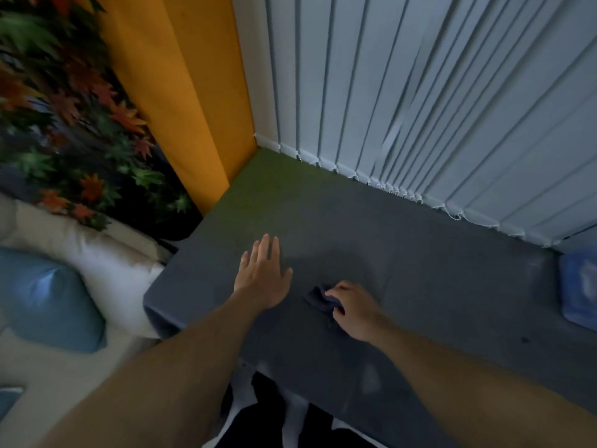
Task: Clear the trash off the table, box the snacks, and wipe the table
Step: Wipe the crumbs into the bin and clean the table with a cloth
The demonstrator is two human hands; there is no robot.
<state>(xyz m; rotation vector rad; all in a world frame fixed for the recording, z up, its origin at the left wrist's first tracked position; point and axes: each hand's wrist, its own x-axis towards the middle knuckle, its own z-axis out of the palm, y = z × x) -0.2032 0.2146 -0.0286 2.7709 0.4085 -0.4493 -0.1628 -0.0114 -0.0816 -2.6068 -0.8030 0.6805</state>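
Observation:
A dark grey table (pixel 436 273) fills the middle of the view. My left hand (pixel 263 273) lies flat on its surface, palm down, fingers spread and holding nothing. To its right, my right hand (pixel 353 310) presses a small crumpled dark cloth (pixel 318 299) against the tabletop, fingers closed over it. Most of the cloth is hidden under the hand. At the right edge of the view a blue box (pixel 580 286) sits on the table, only partly in view.
White vertical blinds (pixel 436 108) hang along the table's far edge. An orange panel (pixel 181 101) stands at the far left corner. A white sofa (pixel 97 253) with a blue cushion (pixel 51 299) is to the left, with artificial autumn leaves (pixel 64 108) behind it.

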